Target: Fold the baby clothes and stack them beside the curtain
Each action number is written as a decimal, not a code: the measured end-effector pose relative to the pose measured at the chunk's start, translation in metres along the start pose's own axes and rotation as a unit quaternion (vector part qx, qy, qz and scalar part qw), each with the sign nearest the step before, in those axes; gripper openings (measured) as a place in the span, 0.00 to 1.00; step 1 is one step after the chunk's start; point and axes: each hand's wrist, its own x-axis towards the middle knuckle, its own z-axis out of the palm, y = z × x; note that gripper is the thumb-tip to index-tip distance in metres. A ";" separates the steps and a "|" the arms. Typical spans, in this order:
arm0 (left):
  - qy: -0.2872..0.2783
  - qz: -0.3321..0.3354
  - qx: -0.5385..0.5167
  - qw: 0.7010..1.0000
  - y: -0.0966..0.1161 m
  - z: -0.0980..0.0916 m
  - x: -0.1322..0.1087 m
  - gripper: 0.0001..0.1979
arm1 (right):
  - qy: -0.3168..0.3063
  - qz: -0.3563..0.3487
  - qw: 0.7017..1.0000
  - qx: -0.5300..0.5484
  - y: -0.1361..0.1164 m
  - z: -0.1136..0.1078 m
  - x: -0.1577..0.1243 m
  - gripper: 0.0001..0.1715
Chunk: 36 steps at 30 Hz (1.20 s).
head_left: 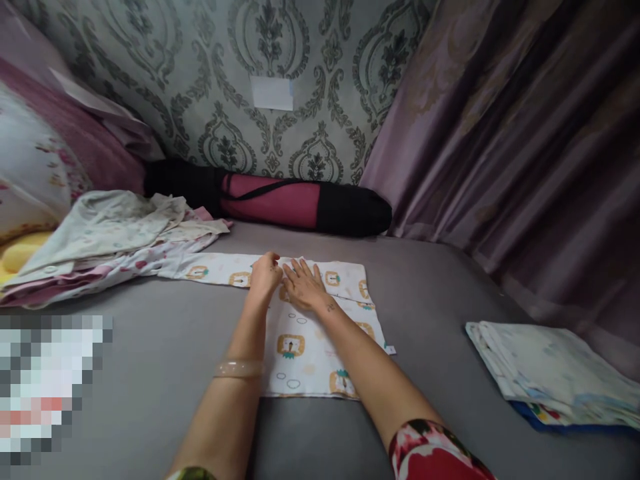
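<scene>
A white garment [313, 360] printed with orange lion faces lies flat on the grey bed surface, its body folded into a rough square. One long sleeve [220, 265] stretches out to the left, and a fold crosses the upper right part. Curled over the garment's upper edge, where that sleeve begins, my left hand [267, 272] is closed on the cloth; its fingertips are partly hidden. Right beside it my right hand [303, 285] presses flat on the fabric, fingers spread. A small white tag [391, 350] sticks out at the garment's right edge.
Loose clothes [115, 227] are heaped at the left, touching the sleeve's end. Folded clothes [555, 367] are stacked at the right. A long black and pink bag [280, 200] lies along the wall. Purple curtains [490, 133] hang at the right. A blurred patch covers the lower left.
</scene>
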 end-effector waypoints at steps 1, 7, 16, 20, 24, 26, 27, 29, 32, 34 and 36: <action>-0.006 0.000 -0.001 1.000 0.000 0.002 0.000 0.19 | 0.000 -0.001 1.000 0.000 0.000 0.001 0.000 0.33; -0.036 0.020 -0.009 0.999 0.002 0.013 -0.001 0.21 | -0.011 -0.019 0.998 0.058 0.006 -0.006 0.002 0.33; -0.078 0.142 0.052 0.985 0.011 0.035 -0.005 0.21 | 0.140 0.120 0.982 0.031 0.046 -0.012 -0.020 0.34; -0.119 0.186 0.159 0.962 0.012 0.056 -0.014 0.29 | 0.128 0.155 0.980 0.006 0.054 0.001 -0.026 0.36; -0.130 0.160 0.242 0.948 0.013 0.065 -0.024 0.33 | 0.130 0.169 0.977 0.006 0.055 0.005 -0.025 0.37; -0.136 0.138 0.255 0.947 0.015 0.064 -0.027 0.34 | 0.139 0.197 0.971 0.006 0.058 0.004 -0.026 0.38; -0.138 0.127 0.258 0.948 0.016 0.063 -0.027 0.33 | 0.143 0.216 0.966 0.005 0.060 0.003 -0.027 0.38; -0.141 0.113 0.258 0.949 0.018 0.062 -0.028 0.33 | 0.144 0.255 0.956 0.003 0.066 0.000 -0.031 0.39; -0.125 0.109 0.257 0.952 0.017 0.063 -0.029 0.33 | 0.124 0.278 0.953 -0.002 0.074 -0.005 -0.038 0.40; -0.105 0.113 0.257 0.954 0.015 0.065 -0.030 0.33 | 0.111 0.273 0.956 -0.010 0.078 -0.007 -0.043 0.40; -0.087 0.122 0.256 0.955 0.013 0.068 -0.030 0.34 | 0.106 0.267 0.958 -0.018 0.083 -0.009 -0.047 0.40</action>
